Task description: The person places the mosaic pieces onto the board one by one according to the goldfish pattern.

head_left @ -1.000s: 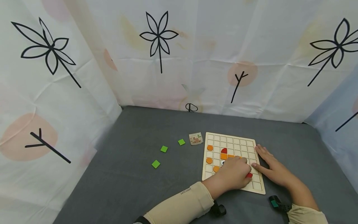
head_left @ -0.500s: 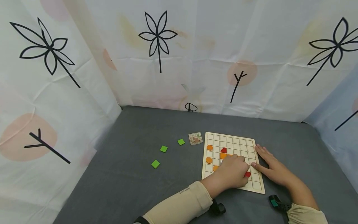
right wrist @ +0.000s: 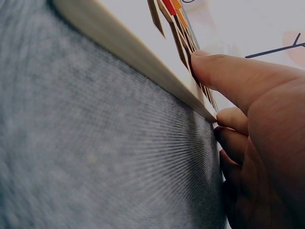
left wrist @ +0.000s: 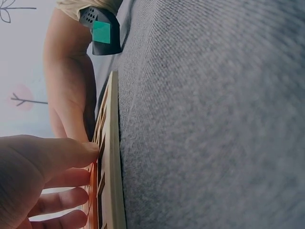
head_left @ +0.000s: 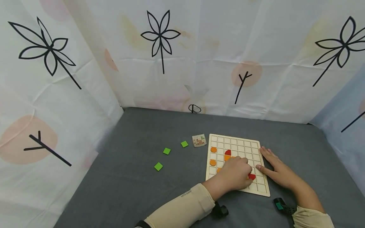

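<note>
In the head view, a pale wooden grid board lies on the grey table. My left hand reaches across its lower middle, thumb beside a red rounded piece. The left wrist view has that hand's thumb and fingertips touching down on the board's face among orange and red pieces; nothing shows lifted. Orange discs, an orange square and another red piece sit in the cells; the hand covers others. My right hand rests at the right edge, fingers extended, thumb over the board.
Green square tiles lie loose on the grey tabletop, left of the board. A small pattern card lies by its upper left corner. White printed cloth walls the table's back and sides.
My left hand has slid slightly left along the board, uncovering more of the red piece beside its thumb. The right hand stays at the board's edge.
</note>
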Demonstrator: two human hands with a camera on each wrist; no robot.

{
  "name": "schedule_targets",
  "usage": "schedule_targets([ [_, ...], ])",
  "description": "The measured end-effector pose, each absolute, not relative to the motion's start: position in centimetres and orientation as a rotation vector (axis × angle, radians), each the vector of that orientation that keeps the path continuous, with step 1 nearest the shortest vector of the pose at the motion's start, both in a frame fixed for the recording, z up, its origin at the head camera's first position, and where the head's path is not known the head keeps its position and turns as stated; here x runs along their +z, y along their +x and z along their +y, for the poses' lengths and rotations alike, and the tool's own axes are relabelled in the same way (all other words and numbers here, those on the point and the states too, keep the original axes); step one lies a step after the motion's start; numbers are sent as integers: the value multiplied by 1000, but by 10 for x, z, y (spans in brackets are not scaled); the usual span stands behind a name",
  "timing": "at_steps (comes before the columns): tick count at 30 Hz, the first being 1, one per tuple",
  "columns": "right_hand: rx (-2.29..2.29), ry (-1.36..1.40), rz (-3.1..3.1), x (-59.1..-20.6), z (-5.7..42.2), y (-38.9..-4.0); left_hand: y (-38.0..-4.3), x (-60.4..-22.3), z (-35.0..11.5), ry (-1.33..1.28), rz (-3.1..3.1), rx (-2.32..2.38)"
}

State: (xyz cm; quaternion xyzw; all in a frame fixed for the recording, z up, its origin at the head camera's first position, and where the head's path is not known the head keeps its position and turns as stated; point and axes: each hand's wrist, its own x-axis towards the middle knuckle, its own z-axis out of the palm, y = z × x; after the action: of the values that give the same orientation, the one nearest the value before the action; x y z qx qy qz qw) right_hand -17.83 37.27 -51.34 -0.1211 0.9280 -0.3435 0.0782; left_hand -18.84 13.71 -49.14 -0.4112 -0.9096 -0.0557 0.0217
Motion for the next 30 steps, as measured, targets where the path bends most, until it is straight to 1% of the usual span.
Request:
schedule_targets([
  [10, -1022, -336, 2772, -512, 374, -179, -193, -490, 123, -1314, -2791, -278],
  [13, -1011, -328, 2775, -513, 374, -180, -198, -490, 108, -1313, -2789, -396],
  [16, -999, -328, 2783, -514, 372, -180, -205, -488, 84, -1270, -2785, -538],
  [20, -991, -327, 2779, -514, 370, -181, -217, -484, 38, -1127, -2788, -671],
  [25, -978, -311, 2768, -512, 370, -182, -235, -486, -24, -823, -2821, -714],
  [30, -981, -302, 2771, -514, 370, -180, -248, -496, -62, -552, -2881, -678],
])
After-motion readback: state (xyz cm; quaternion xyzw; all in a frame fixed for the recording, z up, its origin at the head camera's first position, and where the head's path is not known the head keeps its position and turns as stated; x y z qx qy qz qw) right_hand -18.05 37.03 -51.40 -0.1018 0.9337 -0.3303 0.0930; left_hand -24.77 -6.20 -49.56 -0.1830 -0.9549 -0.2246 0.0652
